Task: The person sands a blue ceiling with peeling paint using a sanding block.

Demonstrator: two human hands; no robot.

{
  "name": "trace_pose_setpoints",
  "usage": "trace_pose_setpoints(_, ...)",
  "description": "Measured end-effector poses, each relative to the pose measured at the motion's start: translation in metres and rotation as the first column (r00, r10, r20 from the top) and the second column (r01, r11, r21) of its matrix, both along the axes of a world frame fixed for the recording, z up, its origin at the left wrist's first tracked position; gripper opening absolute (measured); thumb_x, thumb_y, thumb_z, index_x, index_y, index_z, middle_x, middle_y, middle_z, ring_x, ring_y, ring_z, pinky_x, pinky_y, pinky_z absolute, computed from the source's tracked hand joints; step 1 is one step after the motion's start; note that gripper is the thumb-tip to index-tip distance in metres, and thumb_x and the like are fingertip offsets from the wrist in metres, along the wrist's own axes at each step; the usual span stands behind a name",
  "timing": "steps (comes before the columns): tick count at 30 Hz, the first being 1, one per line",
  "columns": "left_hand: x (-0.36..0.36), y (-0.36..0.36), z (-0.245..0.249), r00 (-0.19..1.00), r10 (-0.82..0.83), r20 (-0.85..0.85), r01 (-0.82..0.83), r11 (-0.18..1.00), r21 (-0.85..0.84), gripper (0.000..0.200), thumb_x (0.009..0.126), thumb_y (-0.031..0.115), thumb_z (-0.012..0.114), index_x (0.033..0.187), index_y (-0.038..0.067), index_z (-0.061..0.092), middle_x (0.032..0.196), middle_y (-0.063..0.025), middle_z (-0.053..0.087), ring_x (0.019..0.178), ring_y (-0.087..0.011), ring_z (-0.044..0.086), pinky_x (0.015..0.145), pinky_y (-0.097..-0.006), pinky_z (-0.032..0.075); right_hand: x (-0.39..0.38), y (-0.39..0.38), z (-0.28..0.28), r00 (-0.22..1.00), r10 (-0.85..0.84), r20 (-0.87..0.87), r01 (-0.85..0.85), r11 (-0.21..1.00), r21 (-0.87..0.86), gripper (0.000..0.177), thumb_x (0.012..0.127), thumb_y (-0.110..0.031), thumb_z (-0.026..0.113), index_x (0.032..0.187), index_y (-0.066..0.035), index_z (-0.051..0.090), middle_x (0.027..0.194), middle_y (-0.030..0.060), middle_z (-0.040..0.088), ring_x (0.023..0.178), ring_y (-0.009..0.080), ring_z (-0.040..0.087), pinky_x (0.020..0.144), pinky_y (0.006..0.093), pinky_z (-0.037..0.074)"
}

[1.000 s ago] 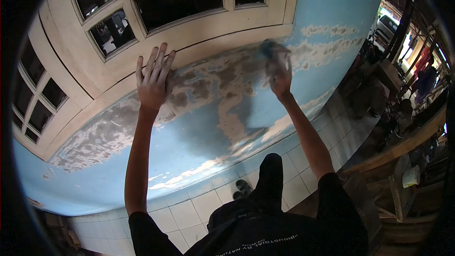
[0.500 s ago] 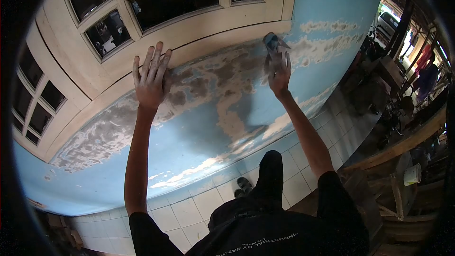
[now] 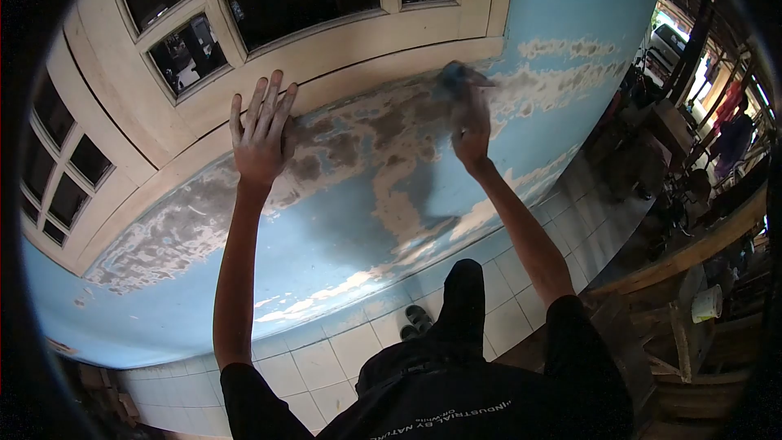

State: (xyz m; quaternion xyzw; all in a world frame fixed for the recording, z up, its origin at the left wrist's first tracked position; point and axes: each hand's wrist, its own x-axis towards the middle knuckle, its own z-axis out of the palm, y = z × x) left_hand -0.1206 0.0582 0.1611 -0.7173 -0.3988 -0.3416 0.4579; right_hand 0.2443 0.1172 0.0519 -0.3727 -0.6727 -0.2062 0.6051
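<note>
My left hand (image 3: 262, 134) lies with its fingers spread on the lower edge of the cream window frame (image 3: 342, 67), its palm over the patchy wall. A grey dusty film covers its fingers. My right hand (image 3: 471, 126), smeared by motion, is closed on a dark bluish sanding pad (image 3: 462, 78) with a loose, pointed edge. The pad is against the wall just below the frame's right part. Around both hands the blue wall (image 3: 342, 220) shows worn grey and beige patches (image 3: 391, 126).
Below the wall runs a white tiled floor (image 3: 285, 367) with dark sandals (image 3: 417, 319) near my leg. At the right are a wooden beam (image 3: 684, 253), a white bucket (image 3: 707, 304), hanging clothes (image 3: 733, 134) and a parked vehicle (image 3: 668, 42).
My right hand has shifted slightly left with the sanding pad and is more blurred. My left hand stays in the same place on the frame.
</note>
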Motion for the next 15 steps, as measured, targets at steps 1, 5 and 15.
trace_pose_setpoints(1,0.0,0.0,-0.001,1.0,0.019,-0.01,-0.019,1.0,-0.01,0.06,0.086,0.011,0.053,0.144,0.026,0.045,0.152,0.0032,0.038,0.14,-0.0164,0.034,0.117,-0.0478,0.022,0.001,-0.002,-0.009,1.0,-0.002,0.0,0.002,1.0,-0.001,0.046,0.091,-0.013,0.056,0.134,0.0,0.052,0.139,0.02,0.049,0.131,0.0432,0.042,0.111,0.0566,0.029)
trace_pose_setpoints(5,-0.001,0.002,0.0,1.0,-0.02,-0.002,0.02,1.0,0.017,0.062,0.084,0.011,0.054,0.144,0.026,0.045,0.152,0.0033,0.038,0.14,-0.0167,0.034,0.117,-0.0481,0.022,0.013,0.003,-0.022,0.897,0.013,0.442,0.017,0.998,-0.064,0.045,0.092,-0.019,0.057,0.134,-0.004,0.053,0.136,0.0199,0.051,0.131,0.0444,0.042,0.11,0.0569,0.03)
trace_pose_setpoints(15,0.001,0.0,0.001,1.0,-0.022,0.002,0.022,1.0,0.004,0.061,0.084,0.011,0.054,0.144,0.025,0.045,0.152,0.0023,0.038,0.141,-0.0167,0.034,0.117,-0.0482,0.022,0.014,-0.002,-0.02,0.904,-0.074,0.421,0.117,0.99,-0.079,0.04,0.092,-0.013,0.052,0.129,0.002,0.056,0.134,0.0236,0.053,0.131,0.0413,0.044,0.107,0.0556,0.034)
